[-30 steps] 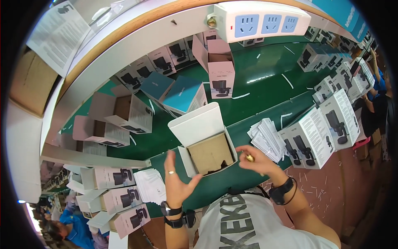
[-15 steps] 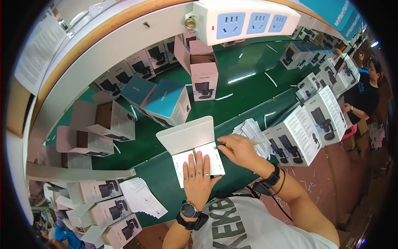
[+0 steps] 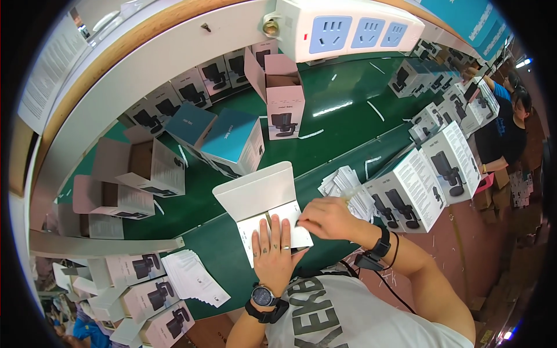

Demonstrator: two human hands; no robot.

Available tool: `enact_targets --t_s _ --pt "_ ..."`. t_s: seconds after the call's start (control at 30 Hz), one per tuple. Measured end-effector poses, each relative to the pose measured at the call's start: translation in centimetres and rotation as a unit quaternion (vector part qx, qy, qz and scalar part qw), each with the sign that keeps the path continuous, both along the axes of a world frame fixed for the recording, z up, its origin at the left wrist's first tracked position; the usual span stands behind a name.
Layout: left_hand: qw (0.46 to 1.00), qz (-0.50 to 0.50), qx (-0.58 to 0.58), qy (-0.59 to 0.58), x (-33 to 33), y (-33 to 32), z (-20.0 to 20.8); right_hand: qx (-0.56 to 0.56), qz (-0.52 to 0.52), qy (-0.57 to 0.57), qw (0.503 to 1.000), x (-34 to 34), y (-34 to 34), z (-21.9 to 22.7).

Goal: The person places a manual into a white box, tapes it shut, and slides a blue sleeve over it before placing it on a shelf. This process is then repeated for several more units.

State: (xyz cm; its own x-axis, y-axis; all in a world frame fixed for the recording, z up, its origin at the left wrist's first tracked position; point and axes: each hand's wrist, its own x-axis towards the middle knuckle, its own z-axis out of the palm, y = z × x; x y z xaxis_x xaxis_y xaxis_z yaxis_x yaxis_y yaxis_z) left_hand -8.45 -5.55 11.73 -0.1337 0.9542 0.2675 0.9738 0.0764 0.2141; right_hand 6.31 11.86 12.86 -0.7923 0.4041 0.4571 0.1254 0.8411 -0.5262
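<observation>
A white box (image 3: pixel 250 196) stands before me on the green bench, its lid raised at the back and its top flaps folded in. Across those flaps my left hand (image 3: pixel 272 249) lies flat, fingers stretched out and a ring on one of them. At the box's right edge is my right hand (image 3: pixel 332 219), its fingers bent and pressed together; what they hold, if anything, is hidden. A pile of white printed leaflets (image 3: pixel 342 184) lies just beyond that hand. Another stack of white leaflets (image 3: pixel 194 277) is fanned out to the left.
Two teal-topped boxes (image 3: pixel 232 136) and an open pinkish box (image 3: pixel 284 110) stand behind. More open boxes (image 3: pixel 142 165) are at the left. Printed microphone boxes (image 3: pixel 403 194) line the right side. A power strip (image 3: pixel 354 32) hangs above. A co-worker (image 3: pixel 502 127) is at far right.
My right hand has moved a little left and down to the box's right edge, and its fingers have curled in. My left hand stays flat on the flaps.
</observation>
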Motion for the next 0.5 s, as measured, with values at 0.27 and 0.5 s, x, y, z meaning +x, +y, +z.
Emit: enact_targets --t_s 0.27,0.5 --pt "1.000 -0.003 0.000 0.002 0.1 0.0 0.1 0.029 -0.009 -0.002 1.000 -0.3 2.2 0.3" --pt "1.000 -0.010 0.007 -0.005 0.7 0.2 0.4 -0.125 -0.066 -0.025 0.990 -0.2 0.1 0.2"
